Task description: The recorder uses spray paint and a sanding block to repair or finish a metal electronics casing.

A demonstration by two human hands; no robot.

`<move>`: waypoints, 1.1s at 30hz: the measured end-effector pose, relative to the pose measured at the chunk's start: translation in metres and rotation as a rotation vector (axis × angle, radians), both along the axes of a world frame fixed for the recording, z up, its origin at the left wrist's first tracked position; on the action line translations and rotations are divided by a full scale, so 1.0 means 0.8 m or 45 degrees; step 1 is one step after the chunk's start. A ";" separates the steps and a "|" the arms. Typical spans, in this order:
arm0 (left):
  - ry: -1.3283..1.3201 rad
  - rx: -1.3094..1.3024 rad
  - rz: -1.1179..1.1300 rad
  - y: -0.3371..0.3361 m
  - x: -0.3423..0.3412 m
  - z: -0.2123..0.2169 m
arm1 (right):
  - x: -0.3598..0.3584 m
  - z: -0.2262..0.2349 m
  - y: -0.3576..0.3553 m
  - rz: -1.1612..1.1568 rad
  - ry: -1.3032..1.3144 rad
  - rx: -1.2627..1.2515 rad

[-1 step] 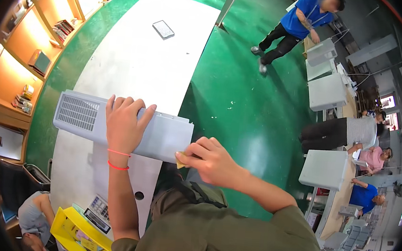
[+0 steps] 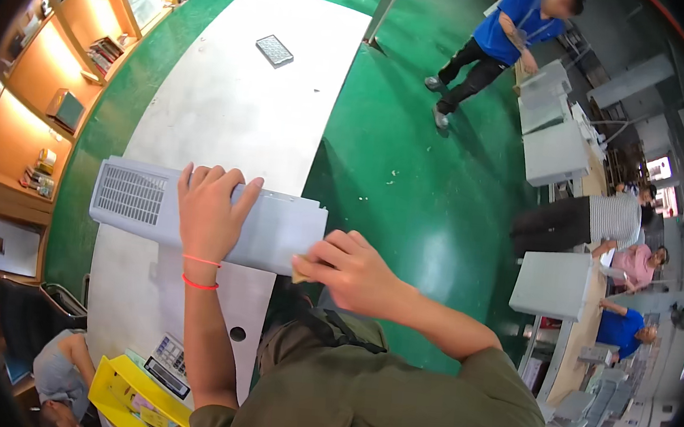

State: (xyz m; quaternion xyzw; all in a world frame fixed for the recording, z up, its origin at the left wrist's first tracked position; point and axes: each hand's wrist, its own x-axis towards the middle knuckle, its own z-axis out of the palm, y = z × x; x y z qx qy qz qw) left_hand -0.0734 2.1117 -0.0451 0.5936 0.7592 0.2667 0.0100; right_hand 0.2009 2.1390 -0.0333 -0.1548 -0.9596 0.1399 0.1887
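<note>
A long light-grey panel (image 2: 276, 228) with a slotted vent grille at its left end lies across the white table (image 2: 231, 90), its right end past the table's edge. My left hand (image 2: 210, 210) lies over its middle and holds it, fingers over the far edge and the thumb spread to the right. With my right hand (image 2: 353, 273) I pinch a small yellowish pad (image 2: 299, 272) against the panel's near right corner. What the pad is made of cannot be made out.
A small grey-framed tray (image 2: 275, 51) lies farther up the table. At the lower left are a calculator (image 2: 168, 365), a yellow bin (image 2: 119, 393) and a seated person (image 2: 64, 368). Lit shelves (image 2: 52, 82) line the left. A person in blue (image 2: 512, 33) and others work along benches at right.
My right hand and the pad have slid slightly left along the panel's near edge. My left hand stays on the panel.
</note>
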 end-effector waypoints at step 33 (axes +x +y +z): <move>0.023 -0.027 -0.009 0.000 -0.002 -0.003 | 0.005 -0.003 -0.011 -0.075 0.019 -0.107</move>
